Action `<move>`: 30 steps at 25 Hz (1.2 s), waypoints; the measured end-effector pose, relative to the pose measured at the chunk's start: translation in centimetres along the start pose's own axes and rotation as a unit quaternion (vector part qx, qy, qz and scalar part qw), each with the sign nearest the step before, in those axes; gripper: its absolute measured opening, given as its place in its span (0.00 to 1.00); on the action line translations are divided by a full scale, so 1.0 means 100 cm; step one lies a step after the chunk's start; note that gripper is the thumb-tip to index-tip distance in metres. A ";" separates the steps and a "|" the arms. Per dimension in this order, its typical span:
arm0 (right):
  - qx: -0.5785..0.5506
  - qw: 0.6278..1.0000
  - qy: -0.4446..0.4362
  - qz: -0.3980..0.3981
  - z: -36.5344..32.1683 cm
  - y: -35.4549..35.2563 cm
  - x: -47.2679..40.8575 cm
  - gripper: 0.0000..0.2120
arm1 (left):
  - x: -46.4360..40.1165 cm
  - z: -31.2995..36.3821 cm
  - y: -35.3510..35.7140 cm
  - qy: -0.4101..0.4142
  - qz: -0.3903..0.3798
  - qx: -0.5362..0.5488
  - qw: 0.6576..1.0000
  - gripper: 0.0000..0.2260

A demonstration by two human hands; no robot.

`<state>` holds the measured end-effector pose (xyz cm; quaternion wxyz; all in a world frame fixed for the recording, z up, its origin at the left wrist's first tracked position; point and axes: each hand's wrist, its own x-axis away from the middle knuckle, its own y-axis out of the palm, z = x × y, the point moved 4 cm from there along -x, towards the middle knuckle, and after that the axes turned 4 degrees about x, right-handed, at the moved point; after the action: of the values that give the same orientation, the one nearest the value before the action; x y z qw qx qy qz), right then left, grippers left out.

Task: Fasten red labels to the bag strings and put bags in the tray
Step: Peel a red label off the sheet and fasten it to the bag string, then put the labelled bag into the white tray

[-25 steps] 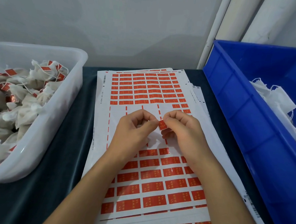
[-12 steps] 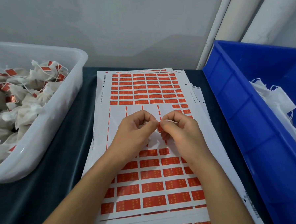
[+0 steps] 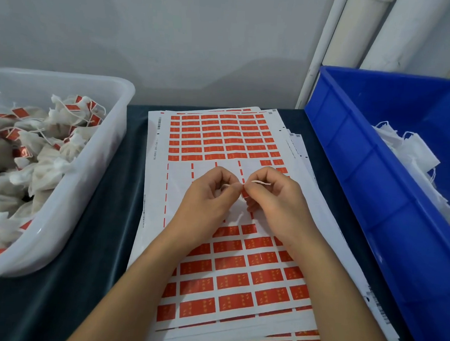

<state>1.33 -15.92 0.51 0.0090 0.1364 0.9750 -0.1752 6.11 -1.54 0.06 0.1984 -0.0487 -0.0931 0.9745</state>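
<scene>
A misfold is the likeliest fault: should the string point(image 3: 261, 183) slip out from between the sticky halves as they are pressed, the red label point(image 3: 244, 193) would be sealed on itself and wasted. The label is pinched between the left hand point(image 3: 212, 195) and the right hand point(image 3: 274, 199), both curled on it at the frame's centre, above the label sheets point(image 3: 236, 139). Only a small red sliver is seen; the string is thin and white. The tray point(image 3: 96, 168) lies at nine o'clock, the blue bin point(image 3: 374, 178) at three.
</scene>
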 end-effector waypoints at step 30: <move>0.095 0.959 -0.194 -0.182 -0.155 0.187 -0.025 0.22 | 0.052 0.078 -0.205 0.095 0.313 -0.364 0.872 0.06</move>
<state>9.26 5.66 8.86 0.1525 -0.0796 0.9418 -0.2890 8.05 17.79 11.46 -0.1408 -0.2362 -0.4017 0.8735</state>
